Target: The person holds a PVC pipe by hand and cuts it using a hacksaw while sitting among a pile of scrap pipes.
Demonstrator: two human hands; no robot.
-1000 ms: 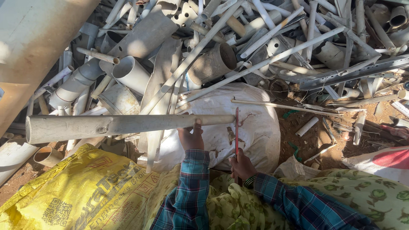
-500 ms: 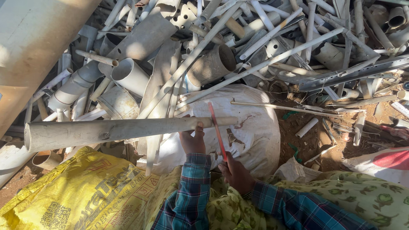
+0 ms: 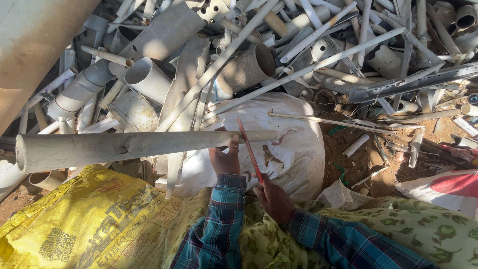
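Head view: left hand (image 3: 225, 158) closed around a long grey-white plastic pipe (image 3: 124, 146) lying across a white woven sack (image 3: 294, 149); right hand (image 3: 271, 197) grips a thin red saw blade (image 3: 249, 149) set against it. The pipe looks light, rigid and dusty-slick; best held beside the cut.

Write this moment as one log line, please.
left hand: holds grey pipe | right hand: red saw blade on pipe | under: white sack
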